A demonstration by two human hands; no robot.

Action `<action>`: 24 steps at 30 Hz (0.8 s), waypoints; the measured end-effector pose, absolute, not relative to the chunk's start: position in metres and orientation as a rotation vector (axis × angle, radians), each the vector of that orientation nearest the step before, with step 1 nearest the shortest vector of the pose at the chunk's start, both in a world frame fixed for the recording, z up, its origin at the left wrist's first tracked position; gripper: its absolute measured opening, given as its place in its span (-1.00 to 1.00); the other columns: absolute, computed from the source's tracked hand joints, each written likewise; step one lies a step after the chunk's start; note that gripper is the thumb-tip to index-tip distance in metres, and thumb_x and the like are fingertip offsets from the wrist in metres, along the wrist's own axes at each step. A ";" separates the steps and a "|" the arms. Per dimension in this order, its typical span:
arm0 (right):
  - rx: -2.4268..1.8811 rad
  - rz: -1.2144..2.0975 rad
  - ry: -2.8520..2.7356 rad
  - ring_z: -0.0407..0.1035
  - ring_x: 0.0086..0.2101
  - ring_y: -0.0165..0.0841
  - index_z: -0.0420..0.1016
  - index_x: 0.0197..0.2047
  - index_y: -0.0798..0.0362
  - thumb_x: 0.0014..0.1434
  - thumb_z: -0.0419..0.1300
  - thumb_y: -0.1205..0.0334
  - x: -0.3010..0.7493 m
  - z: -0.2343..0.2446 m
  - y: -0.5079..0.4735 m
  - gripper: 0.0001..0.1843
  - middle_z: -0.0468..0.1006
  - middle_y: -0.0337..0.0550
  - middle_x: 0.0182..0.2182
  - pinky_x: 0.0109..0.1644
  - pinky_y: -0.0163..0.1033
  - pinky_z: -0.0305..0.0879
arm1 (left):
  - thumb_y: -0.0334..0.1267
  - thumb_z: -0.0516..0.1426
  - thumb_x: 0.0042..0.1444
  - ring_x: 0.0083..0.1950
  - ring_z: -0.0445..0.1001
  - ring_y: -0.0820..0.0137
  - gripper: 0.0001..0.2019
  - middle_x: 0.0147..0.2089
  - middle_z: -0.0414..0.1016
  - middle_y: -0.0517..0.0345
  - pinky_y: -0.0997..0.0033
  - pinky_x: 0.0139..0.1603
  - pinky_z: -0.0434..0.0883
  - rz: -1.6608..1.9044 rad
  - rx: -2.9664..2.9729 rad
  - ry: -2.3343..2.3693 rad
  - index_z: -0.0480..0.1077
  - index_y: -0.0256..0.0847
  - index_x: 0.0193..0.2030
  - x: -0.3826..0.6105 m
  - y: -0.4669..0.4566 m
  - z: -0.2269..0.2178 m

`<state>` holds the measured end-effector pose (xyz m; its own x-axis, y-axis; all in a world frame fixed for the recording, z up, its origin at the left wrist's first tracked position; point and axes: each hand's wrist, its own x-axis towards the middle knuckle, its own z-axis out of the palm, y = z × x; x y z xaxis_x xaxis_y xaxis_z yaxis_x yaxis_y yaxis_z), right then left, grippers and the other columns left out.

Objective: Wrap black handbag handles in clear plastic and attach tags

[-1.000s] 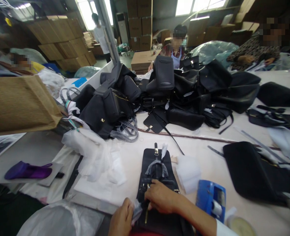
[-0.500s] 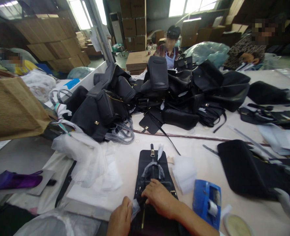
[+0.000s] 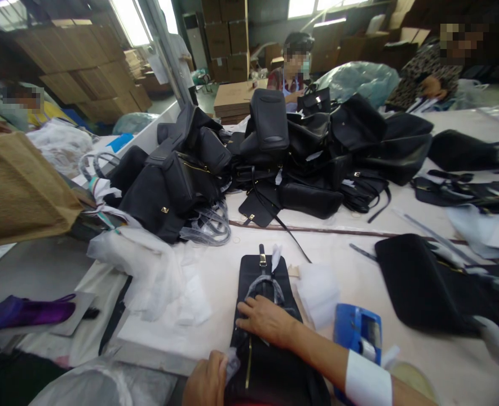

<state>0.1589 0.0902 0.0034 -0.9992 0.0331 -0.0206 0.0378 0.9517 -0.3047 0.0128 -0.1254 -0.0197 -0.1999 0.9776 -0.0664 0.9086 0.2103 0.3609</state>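
A black backpack [image 3: 270,369] with gold zips and buckles lies on the table right in front of me. My right hand [image 3: 268,321] rests on its upper part, fingers stretched out over the surface below the plastic-wrapped top handle [image 3: 274,285]. At the bag's lower left edge, my left hand [image 3: 207,379] is closed around crumpled clear plastic wrap [image 3: 232,363]; whether a strap runs inside that plastic is hidden. A buckled strap [image 3: 263,256] and a white tag [image 3: 277,256] show at the far end of the bag.
Beside the bag stand a blue tape dispenser [image 3: 358,330] and white foam sheets [image 3: 318,290]. Another black bag [image 3: 418,282] lies right. Black bags [image 3: 270,121] are heaped across the back. Plastic sheeting [image 3: 148,270] and a purple item [image 3: 31,313] lie left. Co-workers [image 3: 291,73] sit beyond.
My right hand has gone from bent fingers at the bag's left side to lying flatter, slightly farther up. My left hand, still closed on the plastic, has shifted slightly down and toward me.
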 end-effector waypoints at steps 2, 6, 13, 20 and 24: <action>0.005 -0.427 3.091 0.24 -0.21 -0.25 0.46 -0.20 0.04 0.31 0.04 0.26 0.152 0.000 0.089 -0.83 0.42 -0.09 -0.19 -0.29 -0.18 0.09 | -0.15 -0.24 0.34 -0.40 0.53 0.31 -0.61 -0.45 0.51 0.06 0.43 -0.36 0.38 0.310 1.834 2.179 0.37 -0.09 -0.28 0.012 -0.127 -0.021; -0.105 -0.453 3.058 0.26 -0.24 -0.26 0.44 -0.33 0.08 0.27 0.09 0.30 0.144 -0.001 0.095 -0.85 0.45 -0.12 -0.31 -0.27 -0.19 0.09 | -0.22 -0.20 0.33 -0.39 0.52 0.32 -0.66 -0.43 0.51 0.09 0.43 -0.34 0.39 0.331 1.839 2.189 0.36 -0.10 -0.29 0.012 -0.130 -0.019; 0.268 -0.865 2.980 0.35 -0.21 -0.28 0.49 -0.19 0.04 0.15 0.17 0.25 0.165 0.008 0.121 -0.85 0.55 -0.17 -0.28 -0.17 -0.23 0.13 | -0.23 -0.21 0.35 -0.36 0.56 0.39 -0.70 -0.40 0.50 0.17 0.53 -0.33 0.39 0.519 1.567 2.230 0.30 -0.08 -0.26 0.015 -0.126 -0.009; 0.153 -1.116 2.809 0.38 -0.22 -0.30 0.56 -0.11 -0.10 0.20 0.15 0.10 0.162 0.008 0.133 -0.77 0.59 -0.22 -0.27 -0.20 -0.27 0.14 | -0.22 -0.21 0.34 -0.37 0.56 0.40 -0.71 -0.40 0.50 0.18 0.53 -0.37 0.39 0.490 1.536 2.227 0.29 -0.09 -0.26 0.018 -0.122 -0.017; 0.086 -1.152 2.750 0.37 -0.29 -0.33 0.61 -0.31 -0.04 0.12 0.21 0.26 0.146 -0.004 0.141 -0.88 0.57 -0.22 -0.34 -0.27 -0.31 0.11 | -0.23 -0.21 0.34 -0.34 0.56 0.41 -0.70 -0.39 0.50 0.18 0.54 -0.32 0.42 0.575 1.597 2.193 0.30 -0.09 -0.25 0.017 -0.121 -0.019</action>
